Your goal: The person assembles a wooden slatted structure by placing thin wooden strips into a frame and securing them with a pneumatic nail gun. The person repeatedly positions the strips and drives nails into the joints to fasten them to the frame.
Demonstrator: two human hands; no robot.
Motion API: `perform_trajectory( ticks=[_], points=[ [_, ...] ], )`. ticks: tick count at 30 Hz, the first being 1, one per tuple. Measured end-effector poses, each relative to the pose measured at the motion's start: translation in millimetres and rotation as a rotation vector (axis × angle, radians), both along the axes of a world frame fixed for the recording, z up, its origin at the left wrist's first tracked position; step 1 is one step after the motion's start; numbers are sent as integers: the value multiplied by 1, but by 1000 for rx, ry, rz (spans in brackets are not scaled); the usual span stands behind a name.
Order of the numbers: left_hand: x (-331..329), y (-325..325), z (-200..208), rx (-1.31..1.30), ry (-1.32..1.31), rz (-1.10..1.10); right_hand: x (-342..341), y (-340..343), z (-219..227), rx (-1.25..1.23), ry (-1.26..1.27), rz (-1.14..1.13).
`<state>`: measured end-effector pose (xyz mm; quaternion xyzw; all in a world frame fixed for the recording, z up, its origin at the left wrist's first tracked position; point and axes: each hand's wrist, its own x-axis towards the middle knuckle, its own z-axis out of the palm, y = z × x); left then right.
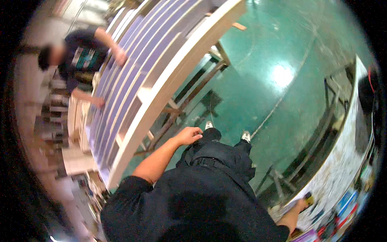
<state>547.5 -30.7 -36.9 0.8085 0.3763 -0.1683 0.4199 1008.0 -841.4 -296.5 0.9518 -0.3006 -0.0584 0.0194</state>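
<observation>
My left hand (188,136) hangs in front of my body, beside the long pale wooden frame (167,82). Its fingers are loosely bent and a little apart, with nothing visible in them. Over at the lower right, my right hand (297,207) reaches to the edge of a white, stained worktable (328,183). Its fingers close around a small yellow-and-black object (308,198), whose kind is too small to tell. The wooden frame holds long purple-grey panels (135,60) divided by thin pale strips, and rests on a dark stand.
Across the frame a co-worker (86,56) in a dark shirt has both hands on the panels. Stand legs (219,60) show below the frame. Green floor (258,92) lies between frame and worktable. Assorted coloured items (346,203) crowd the worktable's near end. Wooden pieces (78,159) stand at left.
</observation>
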Motion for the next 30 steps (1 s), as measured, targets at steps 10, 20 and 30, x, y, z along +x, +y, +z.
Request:
perform_trajectory(
  ticks=[10,20,30],
  points=[
    [-91,-27,-70,54,-16,288,14,104,87,188,-165,200],
    [-137,-34,-59,58,-397,364,-11,412,160,1069,565,549],
    [-354,15,99,640,-608,517,-284,787,292,769,911,1925]
  ],
)
